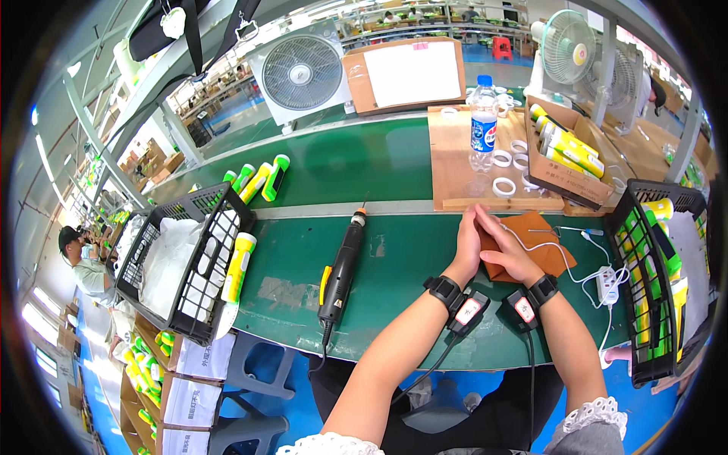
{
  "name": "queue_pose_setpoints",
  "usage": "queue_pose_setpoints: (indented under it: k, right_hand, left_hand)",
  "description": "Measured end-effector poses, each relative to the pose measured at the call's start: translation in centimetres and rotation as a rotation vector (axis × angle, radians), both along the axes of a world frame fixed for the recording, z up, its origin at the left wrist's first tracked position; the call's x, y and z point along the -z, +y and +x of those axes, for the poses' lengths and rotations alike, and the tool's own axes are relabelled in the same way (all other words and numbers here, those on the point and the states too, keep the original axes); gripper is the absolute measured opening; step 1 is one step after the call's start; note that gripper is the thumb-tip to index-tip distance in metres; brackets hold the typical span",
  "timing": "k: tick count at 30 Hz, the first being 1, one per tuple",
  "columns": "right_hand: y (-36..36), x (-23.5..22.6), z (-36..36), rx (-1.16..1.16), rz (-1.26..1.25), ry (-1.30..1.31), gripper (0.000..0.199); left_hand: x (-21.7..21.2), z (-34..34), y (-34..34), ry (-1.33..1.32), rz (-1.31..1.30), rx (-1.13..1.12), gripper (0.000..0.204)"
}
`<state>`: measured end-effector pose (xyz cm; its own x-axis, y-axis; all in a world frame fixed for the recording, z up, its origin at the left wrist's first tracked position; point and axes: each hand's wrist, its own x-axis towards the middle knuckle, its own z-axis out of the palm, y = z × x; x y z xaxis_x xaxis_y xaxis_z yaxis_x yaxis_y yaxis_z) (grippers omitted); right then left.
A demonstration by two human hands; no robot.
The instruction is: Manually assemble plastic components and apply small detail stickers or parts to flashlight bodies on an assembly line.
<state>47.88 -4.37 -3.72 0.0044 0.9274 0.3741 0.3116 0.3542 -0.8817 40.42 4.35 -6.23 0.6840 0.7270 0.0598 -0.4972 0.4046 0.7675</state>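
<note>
My left hand (465,252) and my right hand (513,250) meet at the fingertips above the green bench, fingers stretched out. Nothing shows between them; the inner palms are partly hidden. Under my right hand lies a brown flat piece (531,231), with a white cable (565,256) running across it to a small white power strip (607,285). A black electric screwdriver (343,269) with a yellow lever lies left of my hands, its bit pointing away. Both wrists wear black straps with small dark boxes.
Black crates stand left (199,284) and right (641,318), the right one holding yellow-green flashlights. A yellow flashlight (239,267) leans at the left crate. Farther back are a wooden board (455,171) with white rings, a bottle (483,133), a flashlight carton (557,178) and fans (301,74).
</note>
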Motion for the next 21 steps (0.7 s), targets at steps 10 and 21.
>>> queue_pose_setpoints:
  k: [10, 21]
  right_hand:
    - [-0.07, -0.5, -0.35, 0.0, -0.021, 0.006, 0.078]
    - [0.01, -0.2, 0.05, -0.007, 0.004, 0.022, 0.075]
  left_hand:
    - [-0.07, -0.19, 0.1, -0.03, -0.033, 0.028, 0.036]
    - [-0.14, -0.12, -0.49, 0.0, 0.015, -0.036, 0.037]
